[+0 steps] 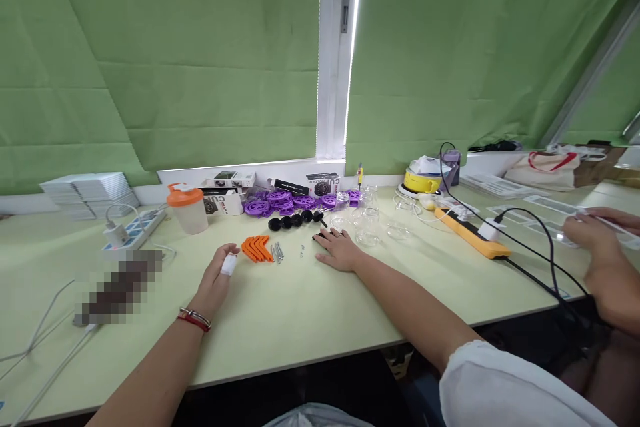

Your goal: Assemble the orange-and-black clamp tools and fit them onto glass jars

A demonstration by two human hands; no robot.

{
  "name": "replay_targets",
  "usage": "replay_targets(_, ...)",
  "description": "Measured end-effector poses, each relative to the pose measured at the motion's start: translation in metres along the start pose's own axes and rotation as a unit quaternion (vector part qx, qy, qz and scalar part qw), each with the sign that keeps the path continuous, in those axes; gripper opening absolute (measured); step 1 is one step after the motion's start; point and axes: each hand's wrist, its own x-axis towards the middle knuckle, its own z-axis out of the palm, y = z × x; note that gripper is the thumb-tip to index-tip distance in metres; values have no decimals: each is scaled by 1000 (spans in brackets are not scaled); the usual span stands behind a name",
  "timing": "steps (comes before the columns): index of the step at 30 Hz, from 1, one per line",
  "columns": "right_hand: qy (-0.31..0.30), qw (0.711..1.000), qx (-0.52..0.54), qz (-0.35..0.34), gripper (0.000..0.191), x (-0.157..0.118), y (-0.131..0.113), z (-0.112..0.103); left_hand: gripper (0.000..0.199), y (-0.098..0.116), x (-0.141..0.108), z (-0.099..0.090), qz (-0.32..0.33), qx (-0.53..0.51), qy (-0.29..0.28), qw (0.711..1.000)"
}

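My left hand (218,275) rests on its side on the table, a white wrap round its thumb, fingers apart and nothing in them. Just right of it lies a row of orange angled pieces (257,249), with several metal screws (277,252) alongside. My right hand (340,251) lies palm down with thumb spread; its fingertips touch a small black part (317,235), mostly hidden. Beyond the fingers is a row of black round-headed parts (296,219). Tiny metal bits (302,251) lie between the hands. Clear plastic cup-like pieces (369,230) stand right of my right hand.
Purple plastic parts (280,202) and cup holder boxes (227,203) line the back. An orange-lidded shaker (189,210) and a power strip (135,230) are at left. Rightward lie an orange power strip (473,233), cables, and another person's hands (593,233) holding a clear sheet.
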Motion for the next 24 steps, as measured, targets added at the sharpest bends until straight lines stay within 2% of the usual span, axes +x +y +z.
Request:
replay_targets(11,5,1000,-2,4,74,3,2,2,42,7,-3,2,-11,13,-3,1000)
replay_targets(15,9,1000,4,-2,76,4,5,5,44,16,3,7,-6,78,-43,996)
replay_targets(18,14,1000,8,-7,77,5,7,7,50,27,23,13,28,171,-84,981)
replay_targets(20,18,1000,9,-6,77,5,7,8,55,36,42,20,26,229,-100,968)
replay_targets(24,19,1000,7,6,79,5,6,8,61,49,84,41,-29,333,-130,934)
